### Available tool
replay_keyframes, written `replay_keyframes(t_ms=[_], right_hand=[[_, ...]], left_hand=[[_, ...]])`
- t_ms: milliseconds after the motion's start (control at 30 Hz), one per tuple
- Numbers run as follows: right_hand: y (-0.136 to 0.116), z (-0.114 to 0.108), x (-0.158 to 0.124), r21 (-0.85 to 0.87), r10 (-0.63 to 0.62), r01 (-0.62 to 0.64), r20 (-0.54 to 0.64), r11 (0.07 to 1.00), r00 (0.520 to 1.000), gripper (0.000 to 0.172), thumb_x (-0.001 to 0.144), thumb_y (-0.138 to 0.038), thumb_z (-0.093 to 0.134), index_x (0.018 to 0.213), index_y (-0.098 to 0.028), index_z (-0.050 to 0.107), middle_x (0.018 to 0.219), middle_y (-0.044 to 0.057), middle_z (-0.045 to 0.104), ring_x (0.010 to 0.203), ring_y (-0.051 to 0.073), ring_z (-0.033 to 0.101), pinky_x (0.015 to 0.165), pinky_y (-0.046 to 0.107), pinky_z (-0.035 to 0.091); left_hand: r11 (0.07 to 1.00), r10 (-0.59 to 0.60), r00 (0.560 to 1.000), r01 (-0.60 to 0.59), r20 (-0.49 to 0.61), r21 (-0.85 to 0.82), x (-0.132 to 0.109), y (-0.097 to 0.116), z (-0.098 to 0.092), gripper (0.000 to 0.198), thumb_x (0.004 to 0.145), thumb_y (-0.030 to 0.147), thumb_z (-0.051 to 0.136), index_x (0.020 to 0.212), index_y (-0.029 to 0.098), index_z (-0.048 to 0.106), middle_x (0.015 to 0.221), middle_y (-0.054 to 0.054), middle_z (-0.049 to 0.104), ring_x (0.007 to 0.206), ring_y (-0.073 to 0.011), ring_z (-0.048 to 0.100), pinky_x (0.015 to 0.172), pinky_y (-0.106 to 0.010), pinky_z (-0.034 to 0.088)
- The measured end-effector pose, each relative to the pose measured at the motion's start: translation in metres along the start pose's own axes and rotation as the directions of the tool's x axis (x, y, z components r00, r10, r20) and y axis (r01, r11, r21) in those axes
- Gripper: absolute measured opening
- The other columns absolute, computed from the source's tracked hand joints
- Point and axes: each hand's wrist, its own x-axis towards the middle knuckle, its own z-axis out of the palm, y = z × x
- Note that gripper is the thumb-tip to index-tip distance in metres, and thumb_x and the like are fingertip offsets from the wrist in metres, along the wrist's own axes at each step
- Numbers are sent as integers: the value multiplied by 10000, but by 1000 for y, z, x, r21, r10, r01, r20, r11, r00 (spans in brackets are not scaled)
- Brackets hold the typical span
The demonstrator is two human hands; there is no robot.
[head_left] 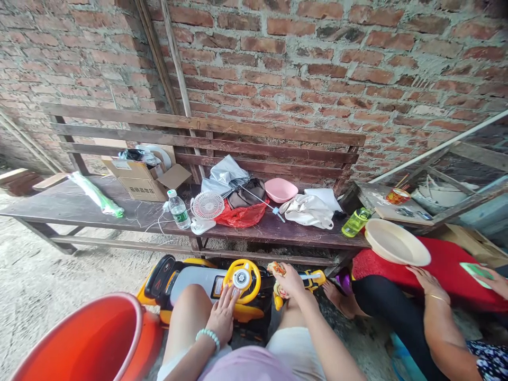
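The small toy, orange and yellow and partly hidden, sits in the right hand just above the right knee, in front of the ride-on toy car. It looks like light, stiff plastic, probably easy to pinch between fingertips, though its smooth moulded surface may slip; taking it around the middle seems safest. The right hand curls over it with fingers closed around its body, wrist bent slightly down. The left hand lies flat on the left knee, fingers spread and holding nothing, fingertips touching the rim of the car's yellow steering wheel; a bead bracelet circles the wrist. Beyond stands a wooden bench carrying a small fan and a water bottle. Another person sits at the right.
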Motion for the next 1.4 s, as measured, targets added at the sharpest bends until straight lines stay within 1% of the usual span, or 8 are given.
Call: replay_keyframes(t_ms=[167,333,433,567,800,1100,1267,1400], right_hand=[[18,-11,16,-80,131,-133,-32,988,991,329,951,-436,612,1199,-239,703,1215,106,726,1059,231,721,827,280,485],[57,-20,2,-102,217,-232,-135,967,967,251,963,-396,589,1120,-238,704,1193,103,709,1032,225,718,801,281,483],[63,-12,-16,-43,124,-128,-94,991,988,232,916,-284,623,1131,-243,699,1289,93,698,1103,226,703,867,284,490],[51,6,-34,10,-19,19,-14,1000,1000,400,843,-165,642,1226,-277,668,1520,60,583,1145,209,698,925,279,493],[64,1,-33,-67,-159,160,20,985,987,692,776,-44,600,1419,-298,568,1490,41,590,1215,214,657,1009,286,459],[129,-29,-20,-314,95,-131,-126,940,987,539,853,-104,622,1361,-282,636,1478,68,578,1049,208,693,910,302,480],[113,-14,-29,-244,157,-202,-192,949,969,530,874,-145,617,1385,-286,639,1496,72,585,1147,218,680,980,297,494],[96,4,-52,-159,83,-104,-133,982,988,573,831,-124,609,1380,-283,642,1541,58,563,1213,227,659,1052,316,492]], left_hand=[[1000,10,1000,-10,3,0,-1,-1,-3,996,802,35,448,1701,283,96,1772,34,-78,1651,-236,-80,1281,-459,263],[1000,14,1000,-13,24,-26,-3,1,-9,995,802,49,454,1699,270,86,1762,30,-99,1647,-239,-97,1294,-459,227],[1000,4,1000,-4,12,-20,-4,3,-10,967,816,39,446,1699,242,108,1764,9,-86,1648,-247,-86,1293,-436,231],[1000,0,1000,0,-11,24,-2,3,-7,948,830,20,432,1697,247,122,1772,4,-39,1653,-240,-48,1281,-408,267],[998,19,999,-18,-31,54,-1,-2,-1,960,826,5,432,1698,254,115,1778,3,-27,1654,-235,-44,1275,-390,284],[999,-9,1000,9,7,45,-2,0,-5,967,822,-9,408,1696,269,101,1778,21,-36,1653,-227,-59,1280,-424,276],[999,-16,1000,16,-16,30,0,0,-2,967,826,-16,415,1698,260,100,1778,18,-44,1654,-226,-62,1273,-396,282],[999,-3,1000,4,-26,38,3,-2,1,957,831,-7,436,1699,246,122,1782,5,-19,1654,-224,-59,1277,-370,271]])
